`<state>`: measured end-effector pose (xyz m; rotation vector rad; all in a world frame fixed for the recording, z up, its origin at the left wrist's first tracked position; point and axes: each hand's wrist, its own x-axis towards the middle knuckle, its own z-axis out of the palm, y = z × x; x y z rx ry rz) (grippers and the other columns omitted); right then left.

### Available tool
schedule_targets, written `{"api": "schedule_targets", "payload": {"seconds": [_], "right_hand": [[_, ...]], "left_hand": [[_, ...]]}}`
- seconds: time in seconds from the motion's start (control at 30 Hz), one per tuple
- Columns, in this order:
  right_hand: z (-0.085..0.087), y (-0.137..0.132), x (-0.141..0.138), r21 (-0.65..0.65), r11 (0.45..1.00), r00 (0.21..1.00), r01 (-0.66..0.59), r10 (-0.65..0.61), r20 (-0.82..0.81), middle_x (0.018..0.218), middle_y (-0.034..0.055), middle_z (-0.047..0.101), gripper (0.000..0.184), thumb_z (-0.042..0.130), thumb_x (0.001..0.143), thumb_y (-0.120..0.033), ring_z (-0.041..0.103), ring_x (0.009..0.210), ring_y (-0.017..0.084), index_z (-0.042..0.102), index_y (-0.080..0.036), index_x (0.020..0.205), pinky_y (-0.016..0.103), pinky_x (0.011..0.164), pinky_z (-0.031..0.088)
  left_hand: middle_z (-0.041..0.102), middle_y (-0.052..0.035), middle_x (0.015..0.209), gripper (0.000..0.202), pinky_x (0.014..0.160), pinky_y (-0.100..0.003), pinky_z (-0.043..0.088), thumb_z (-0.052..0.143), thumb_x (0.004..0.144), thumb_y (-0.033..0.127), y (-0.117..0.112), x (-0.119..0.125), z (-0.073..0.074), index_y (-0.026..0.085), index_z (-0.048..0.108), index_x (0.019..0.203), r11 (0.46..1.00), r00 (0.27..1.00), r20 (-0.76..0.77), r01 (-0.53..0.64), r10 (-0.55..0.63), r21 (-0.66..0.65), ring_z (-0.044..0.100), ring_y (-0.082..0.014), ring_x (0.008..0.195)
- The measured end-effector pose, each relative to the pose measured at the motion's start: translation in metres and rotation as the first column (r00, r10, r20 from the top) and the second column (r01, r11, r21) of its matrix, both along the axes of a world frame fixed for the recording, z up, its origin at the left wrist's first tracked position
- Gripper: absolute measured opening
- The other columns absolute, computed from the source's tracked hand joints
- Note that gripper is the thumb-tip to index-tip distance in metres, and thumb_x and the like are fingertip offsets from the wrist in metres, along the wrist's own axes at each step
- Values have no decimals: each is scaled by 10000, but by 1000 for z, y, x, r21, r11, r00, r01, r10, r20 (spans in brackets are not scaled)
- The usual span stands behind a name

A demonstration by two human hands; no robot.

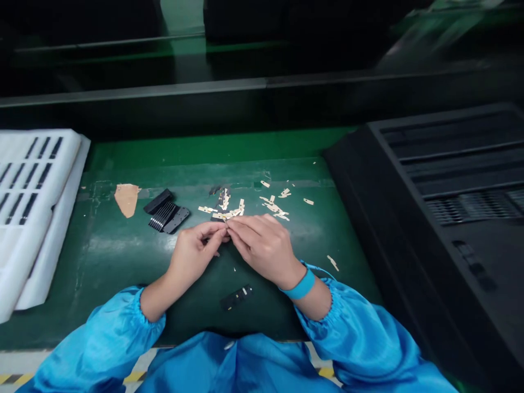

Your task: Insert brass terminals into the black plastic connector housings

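Observation:
My left hand (195, 252) and my right hand (262, 244) meet at the fingertips over the green mat (123, 256). Together they pinch a very small piece (227, 230), too small to identify. Just beyond the fingers lie several small beige paper scraps (245, 206). A short stack of flat black parts (166, 213) sits to the left of my left hand. A single black strip (236, 297) with pale marks lies on the mat near my body, between my forearms. Blue sleeves cover both arms, and a blue band circles my right wrist.
White foam trays (35, 191) with slots holding dark parts stand at the left edge. A large black plastic tray (450, 191) fills the right side. A torn tan patch (126, 197) marks the mat. A dark rail (164, 90) runs across the back.

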<state>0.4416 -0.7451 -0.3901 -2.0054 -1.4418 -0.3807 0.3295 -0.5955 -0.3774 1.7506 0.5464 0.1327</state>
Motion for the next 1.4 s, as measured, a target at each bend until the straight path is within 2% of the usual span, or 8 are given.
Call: {"api": "schedule_targets", "payload": {"seconds": [0.13, 0.27, 0.33, 0.5, 0.73, 0.93, 1.13, 1.4], "right_hand": [[1, -2, 0, -24, 1000, 1000, 5, -5, 2, 1050, 50, 807, 149, 586, 1007, -161, 748, 891, 178, 733, -167, 1034, 340, 725, 475], [5, -3, 2, -63, 998, 999, 2, -4, -33, 1018, 42, 806, 183, 560, 1013, -178, 738, 847, 163, 739, -182, 980, 333, 716, 464], [6, -3, 4, -76, 997, 1000, 6, -8, -29, 974, 35, 805, 214, 544, 1017, -183, 728, 802, 160, 738, -188, 927, 334, 699, 459], [7, -6, 10, -118, 989, 996, -89, 85, -33, 1120, 62, 790, 265, 480, 1045, -168, 737, 959, 178, 741, -200, 1071, 326, 744, 505], [4, -5, 10, -57, 994, 995, -88, 90, 37, 955, 76, 806, 261, 508, 1029, -165, 746, 804, 186, 746, -143, 925, 351, 654, 484], [5, -7, 15, -47, 988, 986, -144, 139, -93, 1095, 64, 797, 242, 501, 1044, -160, 751, 940, 182, 741, -182, 1063, 316, 701, 508], [2, -8, 13, -104, 987, 992, -119, 114, -58, 1023, 66, 805, 269, 487, 1038, -197, 742, 849, 182, 751, -182, 988, 339, 672, 497], [0, -1, 9, -16, 1000, 985, -24, 21, -171, 906, 5, 799, 258, 520, 966, -153, 717, 764, 154, 730, -227, 837, 311, 650, 482]], "left_hand": [[817, -31, 913, 186, 660, -242, 628, 634, 950, 284, 1, -4, 0, 214, 783, 1036, 945, 996, 52, 52, -72, 323, 782, -182, 789], [815, -26, 904, 163, 686, -251, 616, 625, 943, 247, 0, -2, 2, 209, 780, 975, 905, 991, 80, 66, -109, 420, 767, -169, 739], [813, -36, 894, 154, 652, -250, 613, 638, 932, 264, 0, 0, 3, 200, 775, 962, 927, 993, 72, 63, -96, 370, 765, -173, 727], [808, -75, 844, 258, 536, -238, 607, 675, 922, 393, -1, 3, 6, 165, 756, 1010, 999, 999, -43, 14, -16, -44, 789, -225, 794], [805, -53, 849, 232, 580, -251, 625, 684, 917, 386, -6, -2, 7, 189, 789, 982, 992, 999, -48, 24, -18, 127, 779, -211, 746], [805, -92, 839, 323, 531, -239, 614, 726, 876, 440, -5, 4, 12, 138, 764, 987, 991, 998, -56, -28, 20, -131, 789, -237, 803], [808, -80, 878, 281, 560, -238, 625, 701, 901, 407, -8, 2, 12, 155, 773, 1004, 1000, 998, -57, -8, 9, 8, 786, -220, 789], [788, -63, 805, 277, 522, -240, 614, 743, 854, 422, -10, 4, 13, 156, 754, 930, 993, 998, -59, -24, 18, -112, 771, -213, 751]]}}
